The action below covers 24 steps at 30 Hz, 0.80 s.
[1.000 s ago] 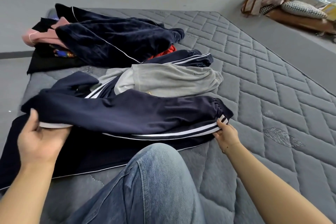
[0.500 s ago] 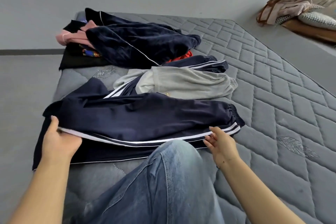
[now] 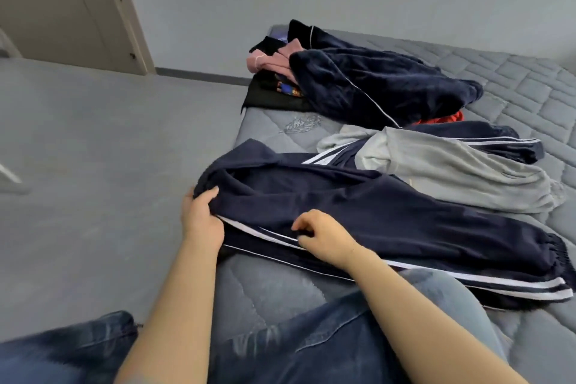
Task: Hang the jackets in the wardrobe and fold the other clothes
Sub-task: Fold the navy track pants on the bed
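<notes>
no text, label, brand or number can be read on anything here.

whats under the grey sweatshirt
The grey sweatshirt lies over navy striped trousers, whose ends poke out either side. The mattress is below. Anything else beneath is covered.

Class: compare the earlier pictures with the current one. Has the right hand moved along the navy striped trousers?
Yes. The right hand has left the cuffed end and gone along the navy striped trousers towards the left hand.
</notes>
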Each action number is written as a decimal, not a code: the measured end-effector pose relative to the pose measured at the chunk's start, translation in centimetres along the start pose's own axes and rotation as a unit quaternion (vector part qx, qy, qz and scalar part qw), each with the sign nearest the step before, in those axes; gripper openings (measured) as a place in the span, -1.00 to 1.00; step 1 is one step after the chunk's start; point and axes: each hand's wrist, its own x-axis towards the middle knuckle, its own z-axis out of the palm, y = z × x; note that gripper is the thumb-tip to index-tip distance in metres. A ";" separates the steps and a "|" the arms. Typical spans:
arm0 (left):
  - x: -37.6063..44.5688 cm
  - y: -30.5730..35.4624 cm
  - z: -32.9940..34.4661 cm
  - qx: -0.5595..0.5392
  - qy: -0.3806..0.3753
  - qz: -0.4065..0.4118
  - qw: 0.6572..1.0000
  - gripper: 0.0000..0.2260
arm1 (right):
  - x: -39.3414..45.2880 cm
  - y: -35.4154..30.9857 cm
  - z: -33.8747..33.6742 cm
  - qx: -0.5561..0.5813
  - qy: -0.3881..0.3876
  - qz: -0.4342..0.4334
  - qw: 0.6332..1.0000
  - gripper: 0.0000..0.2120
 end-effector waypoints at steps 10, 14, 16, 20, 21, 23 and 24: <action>5.3 1.0 -2.3 0.142 0.149 -0.133 0.970 -0.86 | 2.0 0.8 2.3 -0.193 0.015 -0.179 0.965 -0.75; 5.0 4.0 3.0 0.139 0.116 -0.114 0.977 -0.77 | 2.5 -0.2 1.2 -0.104 0.131 -0.166 0.972 -0.86; 4.4 6.8 7.2 0.128 0.097 -0.109 0.981 -0.80 | 2.4 -0.3 0.0 -0.045 0.261 -0.165 0.950 -0.83; 2.2 11.8 13.5 0.151 0.039 -0.041 0.987 -0.79 | 2.0 -0.5 -1.7 0.009 0.448 -0.202 0.871 -0.80; 1.9 12.6 13.8 0.153 0.035 -0.009 0.987 -0.79 | 1.9 -0.7 -1.8 0.002 0.468 -0.214 0.857 -0.80; 1.9 13.0 12.3 0.084 0.027 0.048 0.995 -0.87 | 1.7 -0.9 -1.6 -0.015 0.471 -0.245 0.847 -0.79; 2.3 12.6 10.7 0.027 0.024 0.054 0.998 -0.91 | 1.7 -1.0 -1.4 -0.024 0.453 -0.259 0.853 -0.80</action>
